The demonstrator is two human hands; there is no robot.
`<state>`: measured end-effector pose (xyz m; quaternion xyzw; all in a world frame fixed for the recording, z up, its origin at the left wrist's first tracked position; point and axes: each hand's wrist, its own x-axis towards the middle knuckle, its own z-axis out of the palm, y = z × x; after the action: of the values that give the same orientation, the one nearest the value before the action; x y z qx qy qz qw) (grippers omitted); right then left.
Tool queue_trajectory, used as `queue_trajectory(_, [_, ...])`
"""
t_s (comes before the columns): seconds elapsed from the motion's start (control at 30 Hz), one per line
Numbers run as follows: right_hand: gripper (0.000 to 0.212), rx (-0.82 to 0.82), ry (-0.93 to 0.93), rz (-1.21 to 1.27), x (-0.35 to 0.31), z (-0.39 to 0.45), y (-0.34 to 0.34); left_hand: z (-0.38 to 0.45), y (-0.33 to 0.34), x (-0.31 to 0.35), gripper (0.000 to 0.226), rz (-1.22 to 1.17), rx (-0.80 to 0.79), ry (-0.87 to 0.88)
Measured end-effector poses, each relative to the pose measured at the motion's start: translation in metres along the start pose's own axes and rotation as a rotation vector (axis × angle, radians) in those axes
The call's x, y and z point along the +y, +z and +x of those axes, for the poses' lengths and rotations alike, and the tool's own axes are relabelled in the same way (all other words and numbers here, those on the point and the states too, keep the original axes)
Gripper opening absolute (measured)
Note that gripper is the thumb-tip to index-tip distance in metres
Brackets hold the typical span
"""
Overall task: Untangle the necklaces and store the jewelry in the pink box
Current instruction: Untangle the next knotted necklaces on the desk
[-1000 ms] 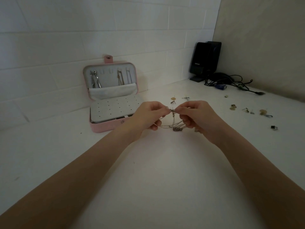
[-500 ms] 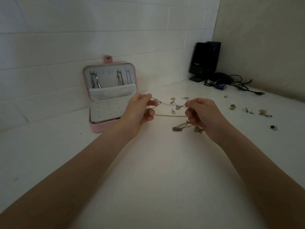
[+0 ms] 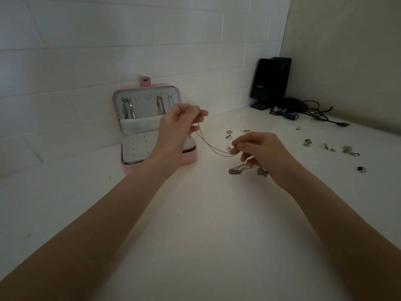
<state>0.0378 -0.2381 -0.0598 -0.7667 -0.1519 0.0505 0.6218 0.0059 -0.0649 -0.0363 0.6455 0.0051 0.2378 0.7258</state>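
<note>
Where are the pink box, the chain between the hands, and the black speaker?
pink box (image 3: pixel 189 158): head view, on its front right corner.
chain (image 3: pixel 211 147): head view, on the sagging middle stretch.
black speaker (image 3: pixel 270 80): head view, on its front face.

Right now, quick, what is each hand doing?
Left hand: pinches one end of the thin silver chain necklace, raised.
Right hand: pinches the chain's other end.
</note>
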Motion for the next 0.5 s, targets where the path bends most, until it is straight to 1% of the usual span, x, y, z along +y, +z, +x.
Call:
queue_trajectory(0.13, [0.015,-0.125,0.022,-0.153,0.0,-0.002,0.008,0.006,0.003,0.014,0.013,0.144,-0.077,0.113])
queue_trajectory(0.17, [0.016,-0.124,0.019,-0.218,0.001,-0.002,0.011,0.007,0.005,0.018,0.015,0.167,-0.097,0.132])
queue_trajectory(0.23, [0.016,-0.068,-0.028,-0.356,-0.001,-0.001,0.013,0.009,0.009,0.027,0.019,0.199,-0.151,0.164])
queue_trajectory(0.27, [0.017,-0.034,-0.056,-0.371,-0.003,-0.002,0.012,0.009,0.011,0.032,0.02,0.206,-0.18,0.172])
queue_trajectory(0.33, [0.018,-0.01,-0.07,-0.251,-0.008,-0.004,0.011,0.011,0.014,0.041,0.018,0.184,-0.202,0.157])
queue_trajectory(0.4, [0.017,-0.06,-0.021,-0.008,-0.012,-0.006,0.009,0.014,0.015,0.05,0.014,0.08,-0.18,0.115])
queue_trajectory(0.5, [0.017,-0.14,0.124,0.41,-0.014,-0.007,0.008,0.018,0.013,0.062,0.013,-0.16,-0.145,0.041])
